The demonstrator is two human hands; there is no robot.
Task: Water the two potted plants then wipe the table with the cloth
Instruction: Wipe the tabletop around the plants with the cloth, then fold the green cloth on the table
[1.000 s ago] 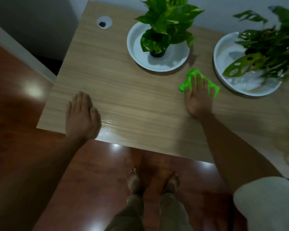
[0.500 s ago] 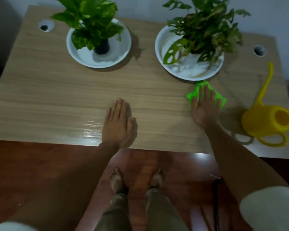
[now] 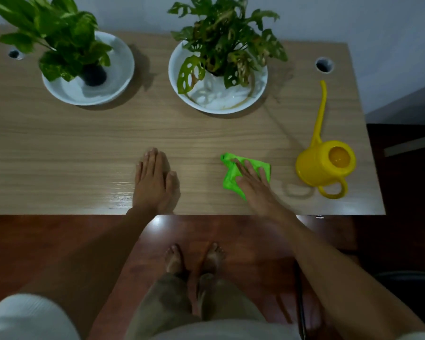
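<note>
My right hand (image 3: 253, 185) lies flat on a bright green cloth (image 3: 230, 175) and presses it onto the wooden table (image 3: 84, 143), near the front edge. My left hand (image 3: 155, 182) rests flat on the table to the left, fingers together, holding nothing. Two potted plants stand in white bowls at the back: one at the left (image 3: 59, 38) in its bowl (image 3: 118, 77), one in the middle (image 3: 226, 42) in its bowl (image 3: 182, 94). A yellow watering can (image 3: 324, 165) stands at the right, its spout pointing away from me.
Two round cable holes sit in the table, at back left (image 3: 14, 54) and back right (image 3: 324, 65). A wall runs behind the table. My bare feet (image 3: 194, 258) stand on a red-brown floor below the front edge. A dark chair part (image 3: 407, 278) shows at the lower right.
My right hand has dragged the green cloth from just below the middle plant's bowl back toward the front edge. My view has swung right, bringing the watering can into sight. The left hand stays flat.
</note>
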